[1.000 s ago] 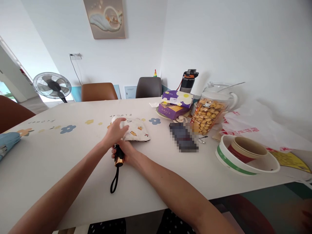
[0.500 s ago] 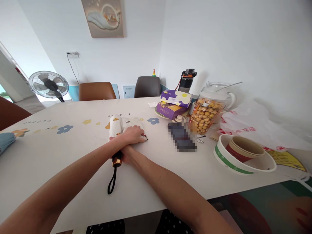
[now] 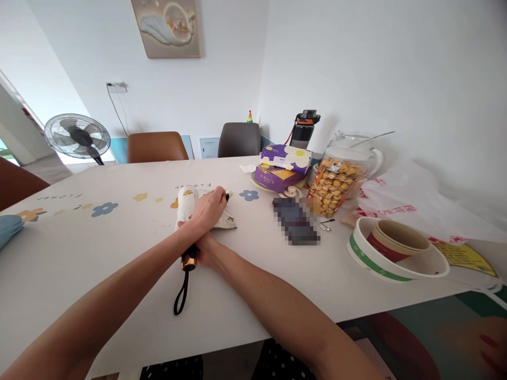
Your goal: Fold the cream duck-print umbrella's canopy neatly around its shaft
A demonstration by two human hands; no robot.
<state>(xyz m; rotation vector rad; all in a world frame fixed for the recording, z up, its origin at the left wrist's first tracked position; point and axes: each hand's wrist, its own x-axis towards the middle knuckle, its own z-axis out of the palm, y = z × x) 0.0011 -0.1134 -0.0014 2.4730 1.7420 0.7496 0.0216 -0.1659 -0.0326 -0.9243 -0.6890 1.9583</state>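
A folded umbrella (image 3: 186,199) lies on the table, white with small printed figures. Its black handle points towards me and ends in a gold cap with a black wrist loop (image 3: 181,299). My right hand (image 3: 204,247) is wrapped round it just above the handle, its fingers largely hidden under my left wrist. Crossed over that wrist, my left hand (image 3: 212,208) is closed on a loose flap of the umbrella's cloth, and a small black bit shows at its fingertips. A corner of the flap lies spread to the right.
To the right lie a blurred-out dark object (image 3: 297,221), purple boxes (image 3: 273,178), a snack jar (image 3: 335,184) and a paper bowl (image 3: 372,258) with another inside. Behind stand a black bottle (image 3: 304,131) and a plastic bag (image 3: 415,206). Blue cloth (image 3: 10,231) sits at the left edge.
My left hand has moved up and slightly left from the flap's lower right corner to its upper edge, uncovering that corner. My right hand keeps its hold on the umbrella.
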